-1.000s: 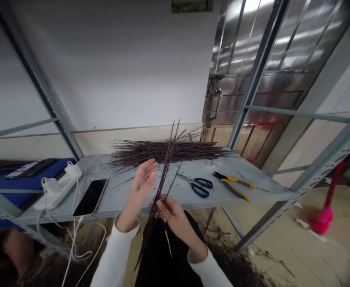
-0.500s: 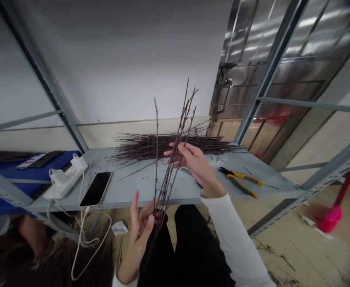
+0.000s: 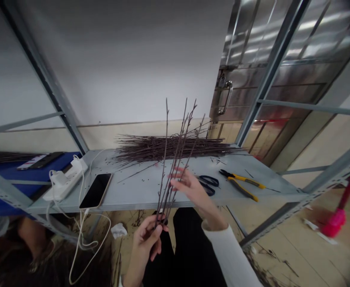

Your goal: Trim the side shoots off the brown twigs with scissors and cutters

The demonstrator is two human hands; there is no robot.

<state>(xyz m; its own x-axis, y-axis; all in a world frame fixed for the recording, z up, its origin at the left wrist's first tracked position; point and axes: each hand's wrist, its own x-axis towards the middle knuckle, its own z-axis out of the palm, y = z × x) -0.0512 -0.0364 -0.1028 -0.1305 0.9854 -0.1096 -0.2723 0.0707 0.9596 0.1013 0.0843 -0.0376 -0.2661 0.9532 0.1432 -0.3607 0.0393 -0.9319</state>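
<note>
Head view: right hand (image 3: 189,190) partly hides scissors (image 3: 208,181), apparently.

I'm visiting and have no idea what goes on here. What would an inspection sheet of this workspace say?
Surface: grey metal shelf, dotted with small dark twig bits.
Job's things: a thin bunch of bare twigs held upright; a large pile of twigs lying on the shelf.
Clutter: scissors with dark blue handles, yellow-handled pliers, a smartphone.
Hands: left hand grips the bunch's lower end; right hand is open, fingers at the twigs.
Cables: white cables hang below the shelf from a white power strip.
Surroundings: stainless steel door, twig debris on the floor, crumpled white tissue.
</note>
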